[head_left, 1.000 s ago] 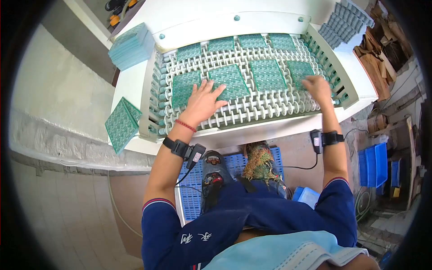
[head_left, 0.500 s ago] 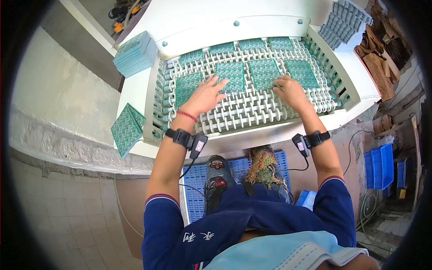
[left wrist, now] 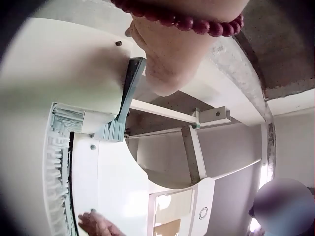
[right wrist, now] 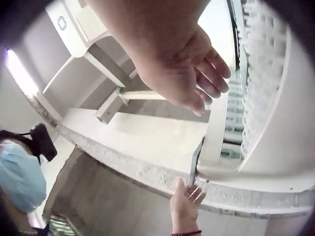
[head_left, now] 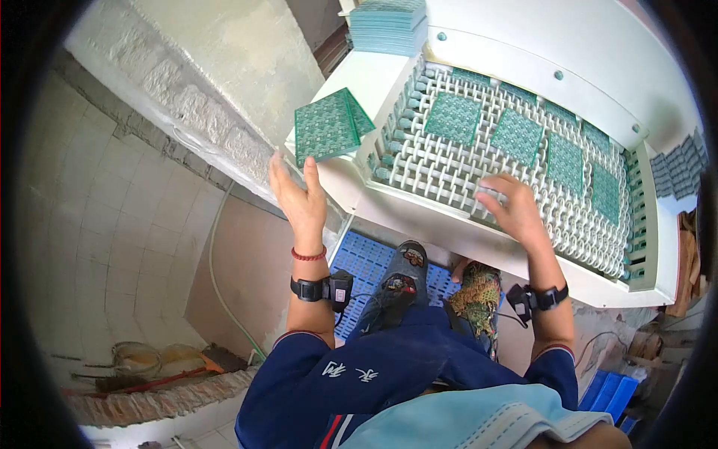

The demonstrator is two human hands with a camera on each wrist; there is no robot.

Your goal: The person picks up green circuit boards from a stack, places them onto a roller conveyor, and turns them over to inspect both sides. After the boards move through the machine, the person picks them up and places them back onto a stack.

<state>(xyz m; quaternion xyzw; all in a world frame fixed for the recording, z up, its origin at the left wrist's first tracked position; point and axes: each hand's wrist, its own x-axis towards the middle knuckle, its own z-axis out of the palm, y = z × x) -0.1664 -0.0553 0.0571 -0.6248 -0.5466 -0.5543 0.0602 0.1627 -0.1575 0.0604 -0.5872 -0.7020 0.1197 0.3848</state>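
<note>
Two green circuit boards (head_left: 326, 129) lie overlapped on the machine's white left ledge, their near corner jutting past its edge. My left hand (head_left: 301, 198) is just below that corner, palm up, fingers extended and thumb close to the board's edge. From the right wrist view, this hand (right wrist: 186, 209) appears right under the boards' edge (right wrist: 196, 156). My right hand (head_left: 517, 211) hovers over the front of the white roller conveyor (head_left: 437, 173), fingers loosely bent and holding nothing. Several circuit boards (head_left: 517, 136) lie in two rows on the rollers, the back row partly beneath the white cover.
A tall stack of boards (head_left: 387, 30) stands at the ledge's back. Grey ridged racks (head_left: 679, 168) sit at the machine's right end. A rough concrete wall edge (head_left: 176, 93) runs along the left. Blue crates (head_left: 607, 394) and a blue slatted mat (head_left: 359, 258) are on the floor.
My head view has turned left. My left hand has left the conveyor boards for the pair on the ledge. My right hand has come off the boards, which sit farther toward the cover.
</note>
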